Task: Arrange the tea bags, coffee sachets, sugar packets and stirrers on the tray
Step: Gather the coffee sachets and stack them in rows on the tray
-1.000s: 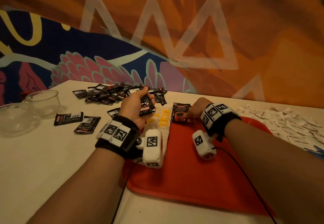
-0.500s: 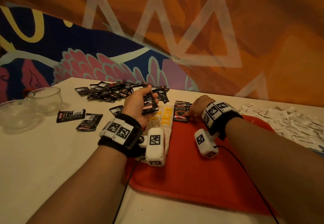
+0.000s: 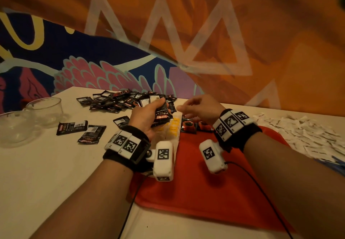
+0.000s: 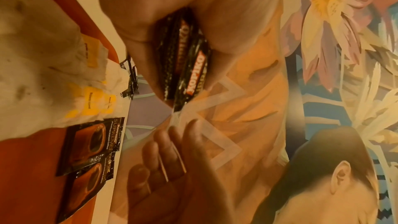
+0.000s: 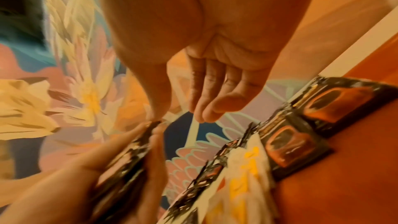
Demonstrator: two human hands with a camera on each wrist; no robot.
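Reaching across from the red tray (image 3: 214, 197), the right hand (image 3: 201, 110) has lifted off the sachet it was pressing flat half a second ago; it now hangs above the tray's far edge with fingers loosely extended, holding nothing, thumb tip just short of the bundle in the other hand. Two coffee sachets (image 3: 196, 124) now lie side by side on the tray where one lay before, so the row is growing. Next to them sit tea bags with yellow tags (image 3: 172, 126). The left hand (image 3: 147, 117) clutches a bundle of black sachets (image 3: 162, 116) printed "KOPIKO"; the laid ones read "SUPREMO Premium Instant Coffee". Farther off, the loose sachet pile (image 3: 127, 100) waits on the table, and white sugar packets (image 3: 302, 132) lie off to the right.
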